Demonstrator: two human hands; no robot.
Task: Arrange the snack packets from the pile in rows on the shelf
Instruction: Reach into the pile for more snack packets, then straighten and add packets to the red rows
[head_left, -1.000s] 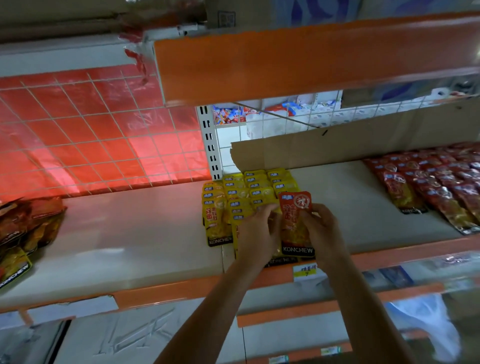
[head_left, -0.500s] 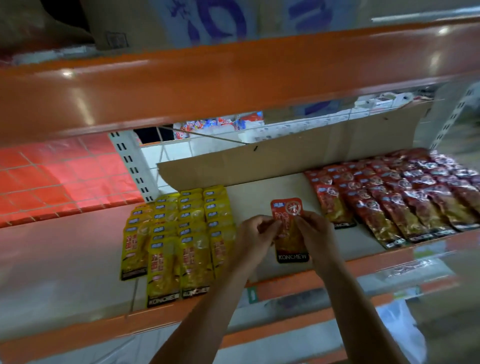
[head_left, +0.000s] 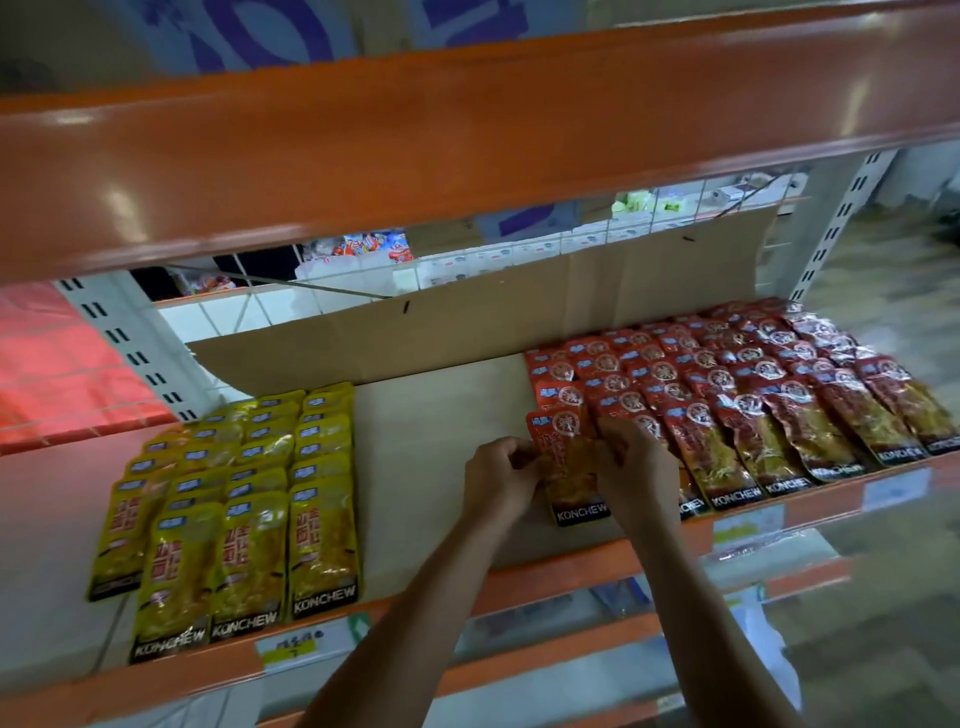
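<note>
A red snack packet (head_left: 569, 475) marked KONCHEW lies at the left end of the red packet rows (head_left: 753, 395) on the shelf (head_left: 431, 467). My left hand (head_left: 496, 475) pinches its left edge. My right hand (head_left: 631, 470) grips its right side and partly covers the neighbouring red packet. Rows of yellow packets (head_left: 244, 499) lie further left on the same shelf, with a bare strip of board between the two groups.
An orange shelf beam (head_left: 467, 135) hangs low overhead. A cardboard sheet (head_left: 493, 312) stands along the shelf's back. The orange front lip (head_left: 571, 582) carries price labels. White slotted uprights (head_left: 130, 343) stand at back left and right. A lower shelf sits below.
Both hands have carried the red packet rightward from beside the yellow rows to the left end of the red rows. The view has swung right with them.
</note>
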